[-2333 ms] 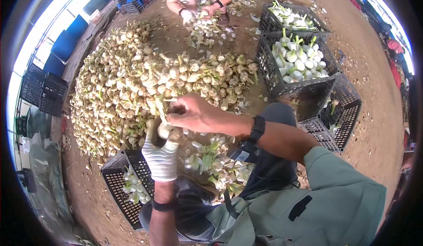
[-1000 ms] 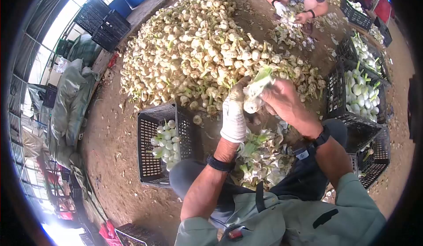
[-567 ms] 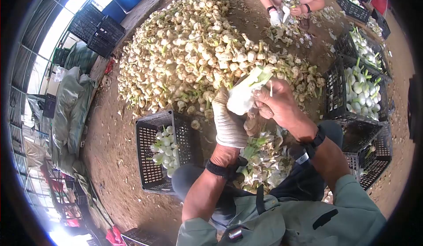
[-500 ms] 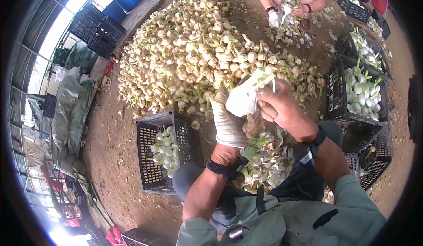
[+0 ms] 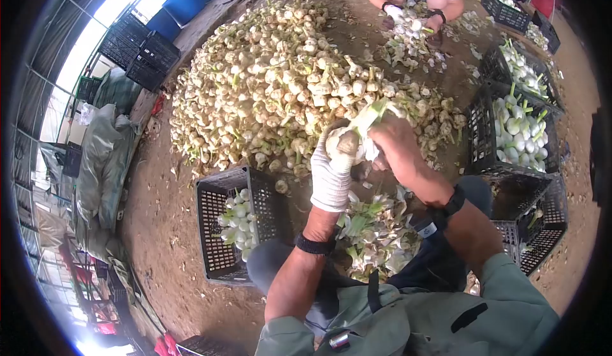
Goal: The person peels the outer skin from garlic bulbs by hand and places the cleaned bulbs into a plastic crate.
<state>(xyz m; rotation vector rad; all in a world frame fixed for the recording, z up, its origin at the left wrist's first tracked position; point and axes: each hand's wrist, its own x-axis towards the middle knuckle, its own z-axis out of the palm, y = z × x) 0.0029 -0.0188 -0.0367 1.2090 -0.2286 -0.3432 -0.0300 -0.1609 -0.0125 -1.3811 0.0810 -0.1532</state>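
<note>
Room: metal-barred wall (image 5: 54, 83), blue barrels (image 5: 183, 6). Floor (image 5: 156, 222): brown earth, papery peelings (image 5: 379, 238). Pile (image 5: 261, 75): rough, rounded, pale. Crate (image 5: 271, 206): black lattice plastic, holding smooth white bulbs (image 5: 240, 222). Hands: together; knit-gloved left hand (image 5: 331, 171) clamped around one stripped bulb (image 5: 363, 150), bare right hand (image 5: 393, 141) closed at its leafy stalk (image 5: 370, 116).

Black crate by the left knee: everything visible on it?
The crate looks like black plastic, with perforated walls and an open top. It appears upright on the brown floor, partly hidden by the left knee; whether they touch is unclear. White bulbs, some with green stems, fill part of it.
</note>
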